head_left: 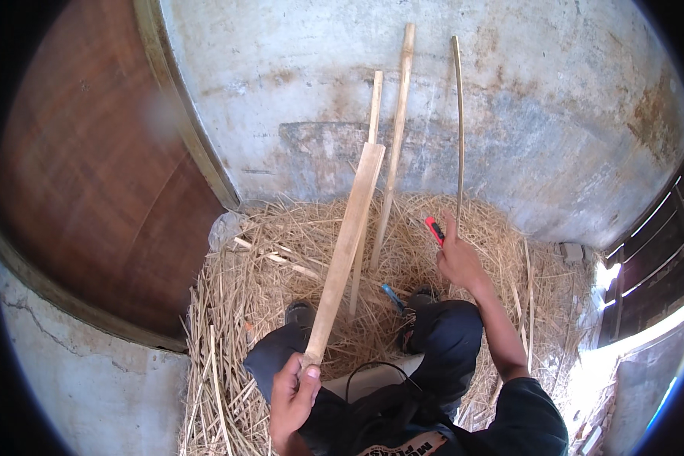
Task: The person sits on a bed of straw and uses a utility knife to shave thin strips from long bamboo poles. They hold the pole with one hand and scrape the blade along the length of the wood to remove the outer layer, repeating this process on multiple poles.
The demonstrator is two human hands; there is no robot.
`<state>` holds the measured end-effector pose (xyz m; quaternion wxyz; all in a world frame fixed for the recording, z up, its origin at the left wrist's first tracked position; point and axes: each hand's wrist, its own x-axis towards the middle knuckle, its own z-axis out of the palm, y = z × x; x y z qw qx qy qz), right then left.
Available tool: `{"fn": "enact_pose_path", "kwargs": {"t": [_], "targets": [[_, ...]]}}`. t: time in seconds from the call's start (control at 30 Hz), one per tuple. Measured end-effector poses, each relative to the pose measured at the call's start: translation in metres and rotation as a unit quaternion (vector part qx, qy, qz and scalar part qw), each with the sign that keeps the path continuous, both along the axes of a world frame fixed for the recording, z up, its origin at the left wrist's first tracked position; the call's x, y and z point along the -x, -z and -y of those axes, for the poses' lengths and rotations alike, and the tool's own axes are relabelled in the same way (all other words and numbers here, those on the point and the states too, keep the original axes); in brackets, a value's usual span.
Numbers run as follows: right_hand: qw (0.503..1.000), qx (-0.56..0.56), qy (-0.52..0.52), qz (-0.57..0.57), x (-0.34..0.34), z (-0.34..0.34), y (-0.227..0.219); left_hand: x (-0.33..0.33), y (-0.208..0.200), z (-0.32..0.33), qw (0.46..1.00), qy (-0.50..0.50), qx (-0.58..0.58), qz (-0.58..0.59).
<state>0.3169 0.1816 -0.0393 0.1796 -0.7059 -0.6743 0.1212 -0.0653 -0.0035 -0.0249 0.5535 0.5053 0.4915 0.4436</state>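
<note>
Gripped at its lower end, a long flat bamboo slat (346, 251) slants up and away from my left hand (295, 395), whose fingers and thumb close round it. My right hand (461, 262), off to the right and apart from the slat, holds a red and black utility knife (435, 230); its blade cannot be made out. Behind the slat a narrower bamboo strip (375, 106) stands, partly hidden by it. A round bamboo pole (400, 114) leans on the wall beside that strip, and a thin bent bamboo rod (460, 121) rises behind my right hand.
Straw-like bamboo shavings (273, 220) cover the floor around my shoes. A slim blue object (393, 296) lies near my right shoe. The pale stained wall (539, 144) stands ahead, a brown wooden door (99, 152) at left, dark slats (653, 243) at right.
</note>
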Motion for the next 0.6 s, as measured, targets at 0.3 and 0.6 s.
{"fn": "enact_pose_path", "kwargs": {"t": [0.3, 0.6], "targets": [[0.875, 0.051, -0.094, -0.471, 0.014, 0.019, -0.037, -0.014, -0.008, -0.002, 0.999, -0.030, 0.006, 0.035], [0.804, -0.034, -0.186, -0.563, 0.065, 0.092, -0.037, -0.042, -0.029, -0.016, 0.990, -0.038, -0.082, -0.111]]}}
